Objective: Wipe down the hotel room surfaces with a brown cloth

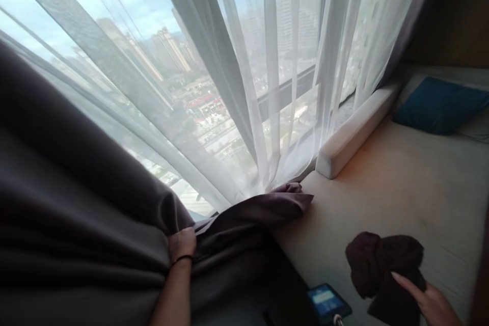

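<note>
A dark purple-grey curtain (126, 214) fills the lower left, pulled into folds. My left hand (182, 243), with a thin dark band at the wrist, is closed on a gathered part of it. At the lower right, my right hand (437, 300) has its thumb laid over a bunched dark cloth (385, 265). Its other fingers are mostly hidden behind the cloth, which it appears to grip. Beyond the dark curtain, a sheer white curtain (267, 86) hangs across the window.
A pale couch or bed surface (412, 183) spreads to the right, with a padded side rest (355, 132) along the window. A blue cushion (439, 104) lies at its far end. Near the bottom is a device with a lit screen (326, 299). Tall buildings show outside.
</note>
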Motion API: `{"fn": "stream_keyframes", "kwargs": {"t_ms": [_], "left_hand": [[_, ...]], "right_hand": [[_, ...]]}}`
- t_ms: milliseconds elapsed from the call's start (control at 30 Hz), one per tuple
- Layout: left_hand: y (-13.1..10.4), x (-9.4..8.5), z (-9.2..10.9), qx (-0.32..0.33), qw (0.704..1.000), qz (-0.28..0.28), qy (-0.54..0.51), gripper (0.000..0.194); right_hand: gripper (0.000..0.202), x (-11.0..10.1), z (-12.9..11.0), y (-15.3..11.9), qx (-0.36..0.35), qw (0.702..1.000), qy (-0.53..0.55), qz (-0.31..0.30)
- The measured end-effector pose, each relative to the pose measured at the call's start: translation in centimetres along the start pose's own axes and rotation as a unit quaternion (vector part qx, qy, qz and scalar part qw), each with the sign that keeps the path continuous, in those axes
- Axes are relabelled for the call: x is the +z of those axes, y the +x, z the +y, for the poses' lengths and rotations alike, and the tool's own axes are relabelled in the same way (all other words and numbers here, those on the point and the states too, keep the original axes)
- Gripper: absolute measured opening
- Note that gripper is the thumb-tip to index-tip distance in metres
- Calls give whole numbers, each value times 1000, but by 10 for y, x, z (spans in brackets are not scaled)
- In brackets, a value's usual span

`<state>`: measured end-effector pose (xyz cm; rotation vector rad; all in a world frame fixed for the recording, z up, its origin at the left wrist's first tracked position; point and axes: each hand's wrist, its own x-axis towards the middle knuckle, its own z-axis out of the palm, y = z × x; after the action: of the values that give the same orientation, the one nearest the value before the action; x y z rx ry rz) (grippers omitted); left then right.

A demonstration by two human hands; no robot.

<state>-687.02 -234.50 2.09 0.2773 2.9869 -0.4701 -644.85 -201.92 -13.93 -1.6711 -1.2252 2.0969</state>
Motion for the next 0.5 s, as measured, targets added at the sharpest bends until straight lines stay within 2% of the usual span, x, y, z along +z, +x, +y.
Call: {"fn": "stream_keyframes", "kwargs": {"t_ms": [33, 100, 233, 367, 500], "left_hand": [[5, 10, -14, -15, 1000, -20, 10, 23], [19, 29, -24, -26, 998, -50, 23, 20], [51, 53, -14, -7, 996, -80, 48, 31], [68, 58, -7, 16, 993, -95, 63, 33], [62, 56, -4, 18, 994, -93, 60, 30]], "right_hand": [[66, 12, -2, 0, -14, 1000, 12, 0], [67, 29, -5, -1, -27, 999, 31, -10], [68, 45, -3, -4, -50, 996, 69, -7], [67, 42, 6, -7, -55, 996, 67, 32], [64, 31, 11, -7, -72, 995, 61, 33]]}}
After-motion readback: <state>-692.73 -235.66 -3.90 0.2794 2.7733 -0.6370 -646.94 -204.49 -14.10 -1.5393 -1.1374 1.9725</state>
